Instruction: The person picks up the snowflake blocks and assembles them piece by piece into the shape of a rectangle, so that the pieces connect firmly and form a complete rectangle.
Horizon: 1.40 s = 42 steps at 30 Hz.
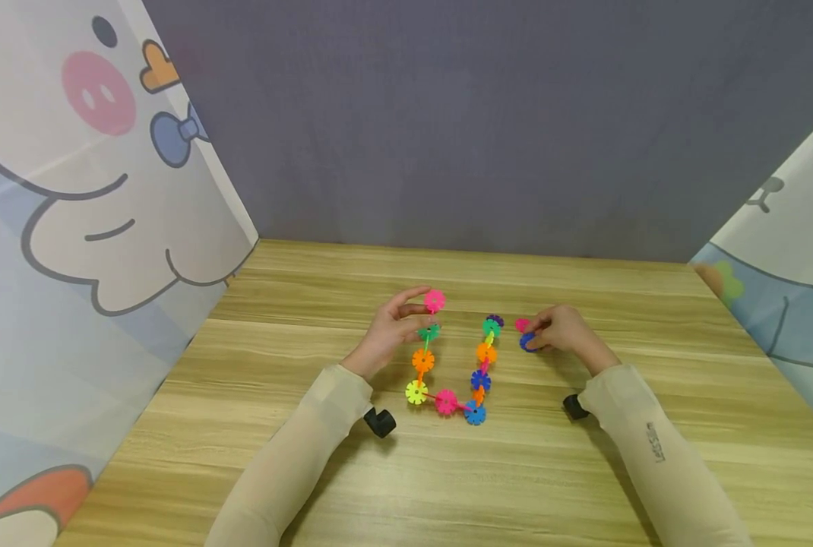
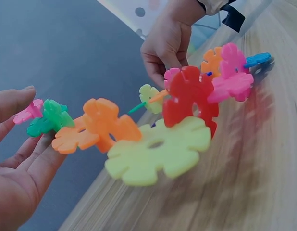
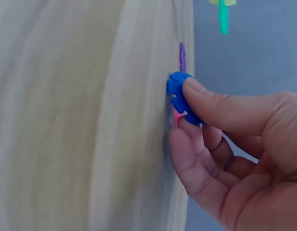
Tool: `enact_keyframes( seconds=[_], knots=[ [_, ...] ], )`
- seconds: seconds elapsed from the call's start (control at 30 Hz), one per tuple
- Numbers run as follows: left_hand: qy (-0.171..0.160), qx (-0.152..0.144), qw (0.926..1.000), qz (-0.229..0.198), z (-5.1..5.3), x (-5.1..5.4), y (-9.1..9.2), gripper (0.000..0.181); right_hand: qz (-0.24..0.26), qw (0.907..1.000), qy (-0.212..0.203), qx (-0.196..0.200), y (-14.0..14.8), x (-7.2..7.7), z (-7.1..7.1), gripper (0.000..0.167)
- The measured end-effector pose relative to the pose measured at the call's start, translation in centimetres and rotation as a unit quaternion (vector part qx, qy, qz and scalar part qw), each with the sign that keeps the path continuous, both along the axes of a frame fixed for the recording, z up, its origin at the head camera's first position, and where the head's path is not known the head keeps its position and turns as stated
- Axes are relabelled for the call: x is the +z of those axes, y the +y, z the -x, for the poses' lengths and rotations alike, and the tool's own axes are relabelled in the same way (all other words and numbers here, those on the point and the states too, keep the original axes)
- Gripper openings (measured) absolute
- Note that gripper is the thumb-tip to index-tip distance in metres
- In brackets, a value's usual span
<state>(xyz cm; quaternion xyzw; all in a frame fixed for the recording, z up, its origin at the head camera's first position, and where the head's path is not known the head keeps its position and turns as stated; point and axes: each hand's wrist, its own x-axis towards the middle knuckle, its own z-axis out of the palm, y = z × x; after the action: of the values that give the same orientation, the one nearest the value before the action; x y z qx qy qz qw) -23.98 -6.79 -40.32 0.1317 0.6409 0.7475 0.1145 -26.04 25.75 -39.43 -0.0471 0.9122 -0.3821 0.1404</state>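
Observation:
A U-shaped chain of notched plastic flower discs (image 1: 445, 402), in several colours, is in the middle of the head view. My left hand (image 1: 396, 328) holds its left end, by the green (image 2: 52, 118) and pink discs. In the left wrist view the thumb is above that end and the fingers below. To the right of the chain, my right hand (image 1: 562, 332) pinches a loose blue flower disc (image 3: 177, 91) between thumb and fingers, close to the tabletop. The blue disc is apart from the chain, whose right end has a green disc (image 1: 491, 327).
Near the right fingertips is a pink disc (image 1: 522, 325). A purple disc (image 1: 495, 320) lies by the chain's right end; whether it is joined cannot be told. The wooden table (image 1: 406, 486) meets a grey panel (image 1: 447, 129) behind, with cartoon-printed panels on both sides.

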Motion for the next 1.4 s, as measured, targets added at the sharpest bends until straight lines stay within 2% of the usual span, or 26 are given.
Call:
enact_keyframes(
  seconds=[0.17,0.3,0.5,0.6,0.7,0.83,1.03,1.2,1.4],
  knots=[
    [0.003,0.002,1.0,-0.002,-0.1,-0.2,0.2,0.054,0.02,0.9996,0.016,-0.014,0.0,0.5,-0.2,0.02],
    [0.005,0.006,1.0,0.002,-0.3,-0.2,0.5,0.053,0.033,0.9977,0.049,-0.033,-0.5,1.0,-0.6,0.019],
    [0.006,0.003,1.0,-0.003,-0.3,-0.3,0.7,0.054,0.011,0.9882,0.146,-0.045,-1.8,1.4,-1.2,0.015],
    [0.01,0.0,0.9999,-0.009,-0.4,-0.3,0.8,0.054,0.026,0.9825,0.177,-0.05,-2.5,1.6,-1.5,0.014],
    [0.01,0.0,0.9999,-0.012,-0.4,-0.4,0.9,0.054,0.066,0.9788,0.186,-0.056,-3.3,1.7,-1.8,0.014],
    [0.002,0.001,0.9999,-0.015,-0.6,-0.5,1.0,0.053,0.096,0.9747,0.192,-0.062,-4.2,1.6,-2.0,0.014],
    [-0.002,0.004,0.9998,-0.021,-0.6,-0.6,1.2,0.052,0.103,0.9755,0.185,-0.059,-5.4,1.5,-2.2,0.014],
    [-0.007,0.006,0.9997,-0.022,-0.7,-0.6,1.3,0.052,0.101,0.9735,0.2,-0.048,-6.3,1.5,-2.3,0.012],
    [-0.006,0.004,0.9998,-0.016,-0.8,-0.6,1.5,0.053,0.119,0.9719,0.198,-0.044,-7.3,1.3,-2.4,0.01]
  ],
)
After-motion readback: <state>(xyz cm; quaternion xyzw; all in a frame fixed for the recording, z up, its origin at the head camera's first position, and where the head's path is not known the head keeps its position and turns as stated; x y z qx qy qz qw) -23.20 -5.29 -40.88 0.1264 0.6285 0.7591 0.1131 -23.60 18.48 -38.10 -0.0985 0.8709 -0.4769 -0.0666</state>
